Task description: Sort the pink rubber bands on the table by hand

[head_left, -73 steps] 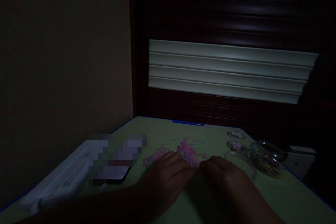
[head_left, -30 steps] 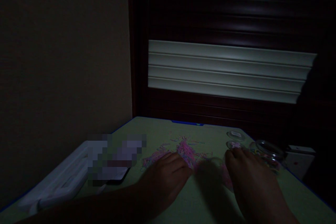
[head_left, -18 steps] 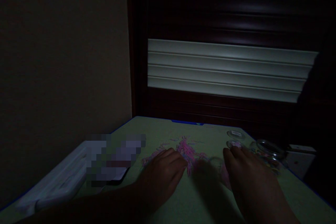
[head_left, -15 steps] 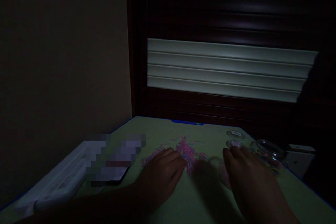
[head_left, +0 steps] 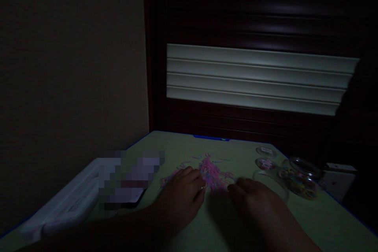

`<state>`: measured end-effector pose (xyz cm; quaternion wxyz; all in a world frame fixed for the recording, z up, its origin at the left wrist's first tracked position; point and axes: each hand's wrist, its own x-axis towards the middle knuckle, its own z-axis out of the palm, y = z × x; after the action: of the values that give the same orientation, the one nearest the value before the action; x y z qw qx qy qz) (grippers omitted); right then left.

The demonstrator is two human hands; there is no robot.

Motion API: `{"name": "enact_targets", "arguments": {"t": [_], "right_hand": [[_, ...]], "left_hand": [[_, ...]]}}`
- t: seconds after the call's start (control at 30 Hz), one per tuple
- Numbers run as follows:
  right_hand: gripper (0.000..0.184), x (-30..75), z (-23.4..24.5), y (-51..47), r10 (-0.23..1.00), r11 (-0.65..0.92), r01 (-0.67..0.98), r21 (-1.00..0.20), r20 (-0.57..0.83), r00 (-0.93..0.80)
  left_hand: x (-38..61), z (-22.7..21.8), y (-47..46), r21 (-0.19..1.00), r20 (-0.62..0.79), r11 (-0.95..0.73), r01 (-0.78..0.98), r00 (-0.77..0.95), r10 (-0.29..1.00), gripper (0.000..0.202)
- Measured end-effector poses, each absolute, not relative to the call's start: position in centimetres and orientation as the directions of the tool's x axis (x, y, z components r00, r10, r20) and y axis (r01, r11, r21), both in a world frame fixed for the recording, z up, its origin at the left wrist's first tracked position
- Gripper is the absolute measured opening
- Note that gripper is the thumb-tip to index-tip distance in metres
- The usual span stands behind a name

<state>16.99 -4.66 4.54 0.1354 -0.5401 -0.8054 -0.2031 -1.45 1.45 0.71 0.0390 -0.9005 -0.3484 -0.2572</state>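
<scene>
A loose pile of small pink and pale purple elastic bands (head_left: pixel 211 175) lies on the green tabletop, though the dim light blurs single pieces. At its near left edge, my left hand (head_left: pixel 184 195) is closed, thumb against fingers, with a tiny pale bit showing at the tips that I cannot make out. My right hand (head_left: pixel 256 201) hovers low by the pile's right edge, fingers curled together; whatever they hold, if anything, is hidden. Partly behind this hand is a clear round dish (head_left: pixel 279 189). A clear jar (head_left: pixel 302 179) of colourful hair ties stands farther right.
Two round lids, one with a label (head_left: pixel 266 151) and one with a pink pattern (head_left: pixel 265 163), lie at the back right. A white case (head_left: pixel 67 197) and a pixelated object (head_left: pixel 132 181) sit on the left. A white box (head_left: pixel 339 179) is beyond the table's right edge.
My right hand has moved left from over the clear dish to the pile's edge, uncovering the dish and jar. My left hand has shifted only slightly.
</scene>
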Motion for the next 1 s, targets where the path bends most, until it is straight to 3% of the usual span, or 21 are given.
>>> {"name": "enact_targets", "arguments": {"t": [0.23, 0.57, 1.0], "right_hand": [[0.022, 17.01, 4.36, -4.74, 0.851, 0.399, 0.917, 0.021, 0.365, -0.379], [0.021, 16.77, 3.99, -4.61, 0.85, 0.397, 0.916, 0.064, 0.352, -0.393], [0.02, 16.86, 4.1, -4.7, 0.818, 0.42, 0.903, 0.096, 0.392, -0.422]], "left_hand": [[-1.33, 0.89, 0.91, 0.081, 0.524, -0.739, 0.669, 0.602, 0.602, 0.011], [-1.55, 1.0, 1.01, 0.011, 0.489, -0.656, 0.755, 0.568, 0.662, 0.013], [-1.57, 0.92, 1.54, 0.067, 0.48, -0.666, 0.743, 0.561, 0.674, 0.012]]}}
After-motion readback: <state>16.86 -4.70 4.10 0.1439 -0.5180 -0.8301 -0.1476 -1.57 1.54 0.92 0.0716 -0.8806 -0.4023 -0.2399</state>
